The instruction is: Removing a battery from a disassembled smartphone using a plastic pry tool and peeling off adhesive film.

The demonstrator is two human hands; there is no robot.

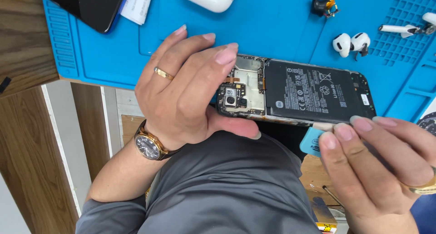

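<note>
Blue mat (281, 20) covers the desk, and over its near edge the left hand (181, 93) wraps its fingers around the camera end of an open phone (295, 92), while at four o'clock the right hand (377, 161) pinches a small blue pick (312, 141) against the phone's lower edge.

opened phone (295, 92) top end under hand, pick (312, 141) mostly behind fingertips

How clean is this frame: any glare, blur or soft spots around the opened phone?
Head view: even light, soft shadows. The opened phone and left hand are sharp; faint sheen on the blue mat, no harsh glare. The right hand, holding a blue pry pick, is slightly soft, cropped at the edge.
</note>
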